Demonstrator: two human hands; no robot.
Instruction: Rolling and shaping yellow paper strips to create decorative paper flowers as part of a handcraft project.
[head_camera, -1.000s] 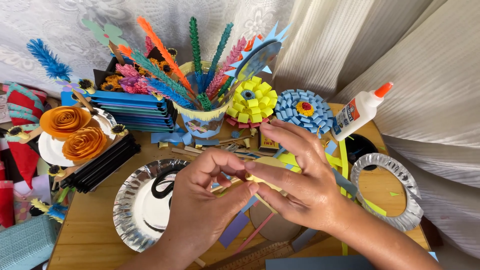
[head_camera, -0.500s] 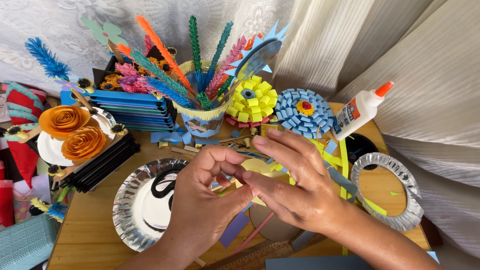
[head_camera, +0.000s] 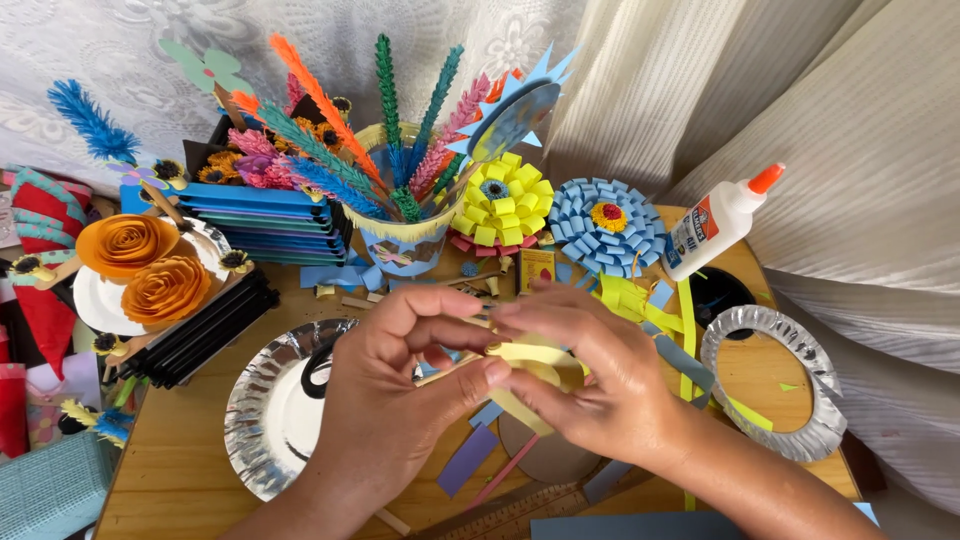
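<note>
My left hand (head_camera: 395, 395) and my right hand (head_camera: 590, 375) meet over the middle of the wooden table (head_camera: 180, 470). Together they pinch a pale yellow paper strip (head_camera: 535, 358) that is curled into a loose roll between the fingertips. The left thumb and forefinger grip its near end; the right fingers wrap over the roll and hide most of it. A thin stick shows under the left thumb. Beneath the hands lie loose blue and purple paper strips (head_camera: 465, 458).
A silver paper plate (head_camera: 255, 420) sits left of my hands, a silver ring plate (head_camera: 770, 385) at right. A glue bottle (head_camera: 718, 222) leans at the back right. Behind stand a cup of paper stems (head_camera: 405, 235), yellow (head_camera: 503, 200) and blue paper flowers (head_camera: 605, 222), orange paper roses (head_camera: 145, 265).
The yellow strip was stretched out between my hands; now it is curled tighter into a roll. Both hands have drawn closer together and slightly forward.
</note>
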